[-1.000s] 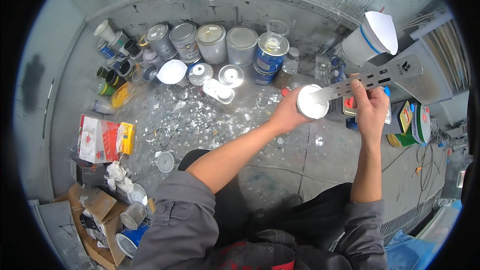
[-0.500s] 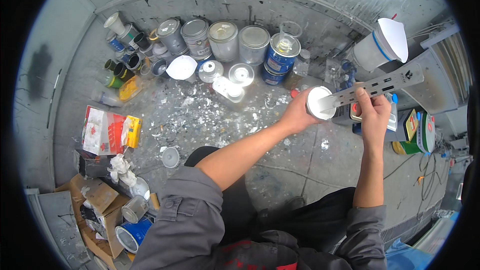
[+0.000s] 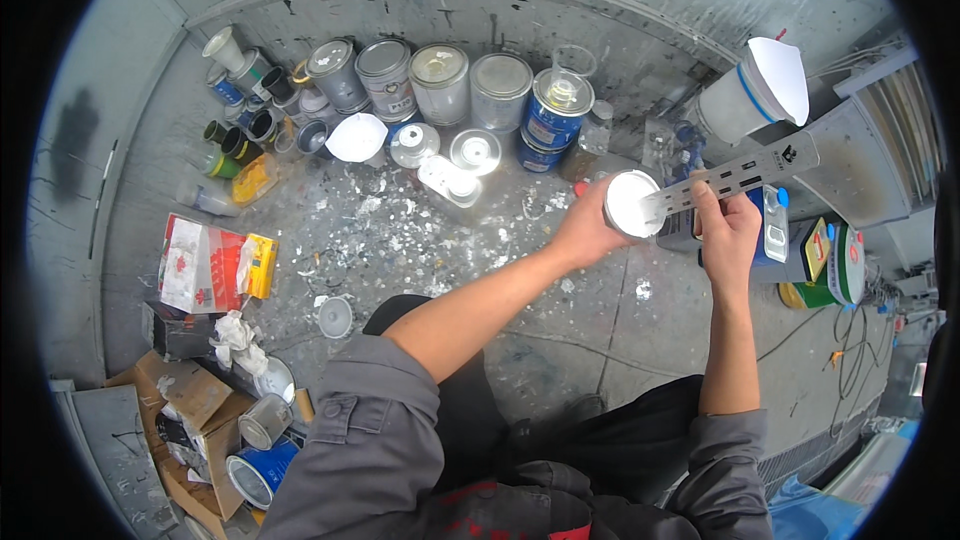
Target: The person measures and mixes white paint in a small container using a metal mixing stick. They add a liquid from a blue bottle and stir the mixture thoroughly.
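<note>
Left hand grips a white cup to steady it while right hand pinches a flat stirring stick (paint cans nearby)

Along the grey wall stands a row of paint cans with metal lids, and a blue can is at its right end. In front of them lie loose round lids and a white paper funnel. The concrete floor is covered with white paint spots. At the left lies a red and white package, next to crumpled white paper. Lower left there are cardboard boxes and a blue tin. At the right stands a white bucket with a paper cone.
</note>
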Demonstrator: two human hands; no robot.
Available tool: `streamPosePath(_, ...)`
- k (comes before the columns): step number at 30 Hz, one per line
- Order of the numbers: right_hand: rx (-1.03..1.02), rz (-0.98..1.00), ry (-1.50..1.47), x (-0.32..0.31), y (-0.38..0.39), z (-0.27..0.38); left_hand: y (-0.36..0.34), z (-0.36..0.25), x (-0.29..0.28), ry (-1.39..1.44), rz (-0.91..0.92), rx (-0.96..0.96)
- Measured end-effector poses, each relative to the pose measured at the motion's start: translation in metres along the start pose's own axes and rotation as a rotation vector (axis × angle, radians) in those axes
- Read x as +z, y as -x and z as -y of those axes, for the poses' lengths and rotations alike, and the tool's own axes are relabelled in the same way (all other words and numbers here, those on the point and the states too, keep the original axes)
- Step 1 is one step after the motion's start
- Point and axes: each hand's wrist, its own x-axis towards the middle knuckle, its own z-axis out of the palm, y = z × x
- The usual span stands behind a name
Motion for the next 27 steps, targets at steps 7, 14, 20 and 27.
streamPosePath(7,0.047,0.004,-0.143,-0.003,-0.003,0.028,-0.001,0.013,0.000,-0.054,-0.023,0.018)
streamPosePath(14,-0.011,-0.037,-0.086,-0.016,-0.012,0.038,0.000,0.006,-0.003,-0.121,0.014,0.023)
streamPosePath(20,0.047,0.031,-0.013,-0.001,0.001,0.012,-0.003,0.009,-0.002,-0.104,-0.013,0.032)
streamPosePath(27,0.086,-0.004,-0.125,0.006,0.003,0.019,-0.004,0.006,-0.007,-0.095,0.046,0.030)
